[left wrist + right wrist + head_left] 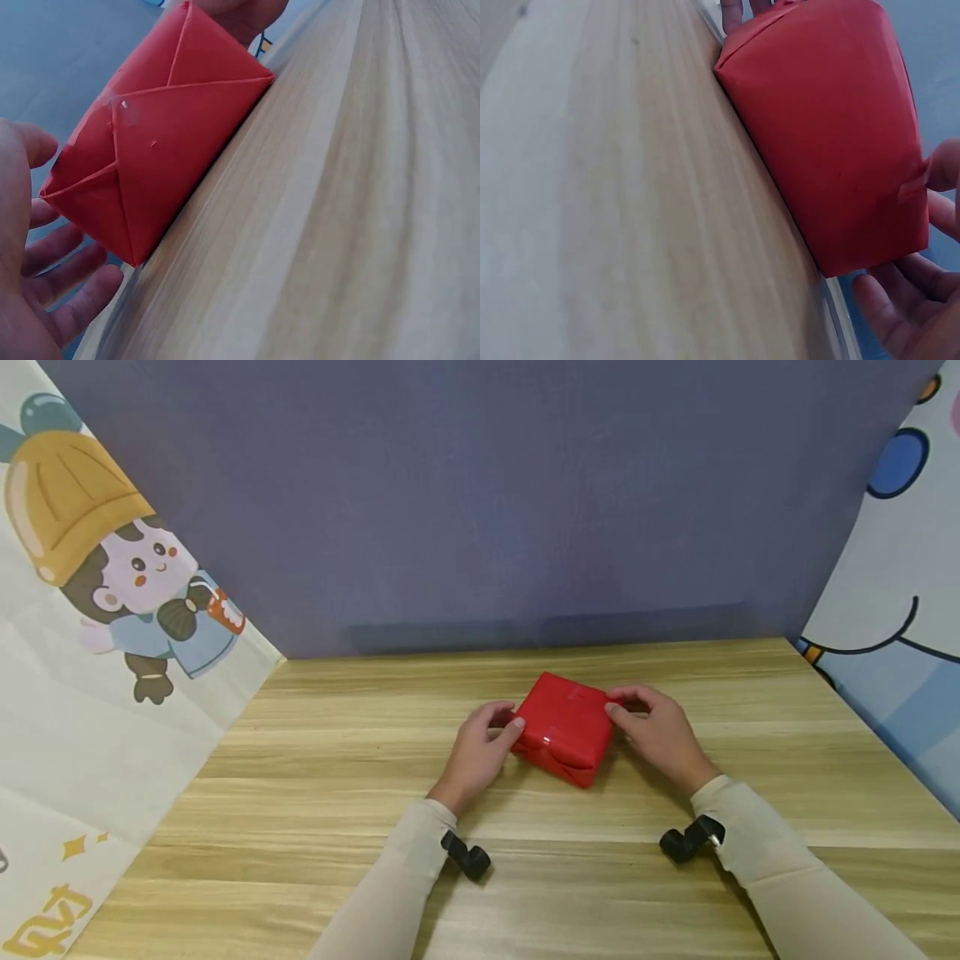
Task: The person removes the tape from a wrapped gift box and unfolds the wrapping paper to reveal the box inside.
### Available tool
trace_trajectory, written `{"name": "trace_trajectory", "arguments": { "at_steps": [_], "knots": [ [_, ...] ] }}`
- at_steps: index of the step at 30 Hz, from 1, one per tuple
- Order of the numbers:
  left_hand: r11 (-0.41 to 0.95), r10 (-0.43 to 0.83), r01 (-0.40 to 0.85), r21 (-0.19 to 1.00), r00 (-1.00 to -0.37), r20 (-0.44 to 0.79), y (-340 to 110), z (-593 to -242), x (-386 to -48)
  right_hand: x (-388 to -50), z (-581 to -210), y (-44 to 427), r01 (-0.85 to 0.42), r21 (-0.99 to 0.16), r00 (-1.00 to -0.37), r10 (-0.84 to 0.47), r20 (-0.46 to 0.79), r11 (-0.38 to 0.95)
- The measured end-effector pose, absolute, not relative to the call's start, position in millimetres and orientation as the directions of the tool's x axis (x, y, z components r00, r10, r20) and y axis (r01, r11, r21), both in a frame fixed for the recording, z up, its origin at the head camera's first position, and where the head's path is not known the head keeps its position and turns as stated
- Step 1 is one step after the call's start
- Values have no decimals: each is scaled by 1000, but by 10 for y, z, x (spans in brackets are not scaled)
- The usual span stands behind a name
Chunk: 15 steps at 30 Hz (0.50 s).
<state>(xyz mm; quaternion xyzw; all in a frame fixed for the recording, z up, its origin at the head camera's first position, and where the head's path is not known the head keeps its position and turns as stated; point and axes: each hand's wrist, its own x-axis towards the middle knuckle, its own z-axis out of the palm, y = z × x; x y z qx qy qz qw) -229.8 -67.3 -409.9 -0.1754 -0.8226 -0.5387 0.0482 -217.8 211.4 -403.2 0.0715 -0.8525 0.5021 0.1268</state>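
Head view: a red parcel [567, 720] sits askew on the table [570, 893] between left hand [478, 750] and right hand [663, 733], no long axis evident; left wrist view: its folded end [176, 139] faces the wearer, slightly leftward, the left fingers loosely extended beside it; right wrist view: the right hand pinches a tape strip [913, 186], apparently a sealing step that calls for pressing it flat.

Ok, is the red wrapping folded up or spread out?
Folded up: the red wrapping forms a boxy shape, and the left wrist view shows creased flaps overlapping on one end. Whether all are fastened, I cannot tell.
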Motion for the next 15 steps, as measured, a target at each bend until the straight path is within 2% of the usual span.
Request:
{"name": "trace_trajectory", "arguments": {
  "at_steps": [7,15],
  "knots": [
    [372,221,364,854,-928,300,-670,-4090,-2287,-2157,-3998,2100,-233,-822,-952,53,302,519],
    [407,220,341,847,-937,271,-658,-4073,-2254,-2144,-3978,2095,-203,-808,-948,95,303,553]
  ]
}}
